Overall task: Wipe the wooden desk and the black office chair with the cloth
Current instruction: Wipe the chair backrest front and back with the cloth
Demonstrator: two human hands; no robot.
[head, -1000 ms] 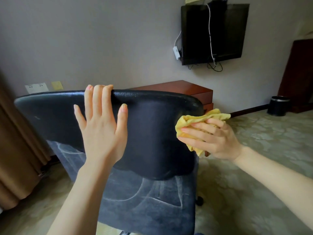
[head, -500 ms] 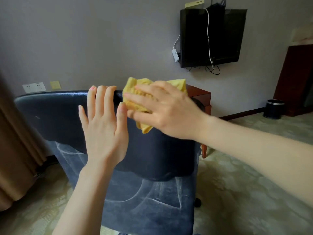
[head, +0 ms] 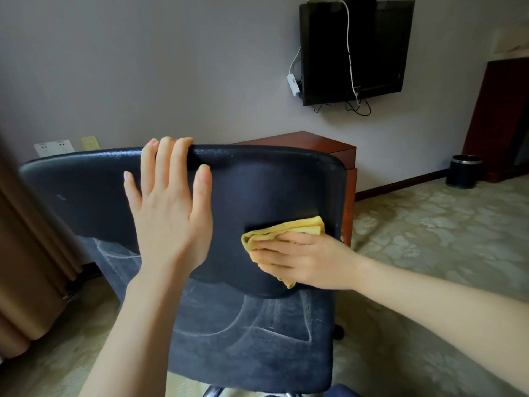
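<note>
Yellow folded cloth [head: 283,230] sits low on the back of the black padded office chair [head: 272,181], pressed there by the flat right hand [head: 306,259]. The left hand [head: 171,213] lies flat and open near the top. It is best to hold the chair steady and wipe in long rows.

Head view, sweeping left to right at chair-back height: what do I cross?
Curtain → left hand on the chair backrest → cloth under the right hand → waste bin → wooden cabinet.
</note>
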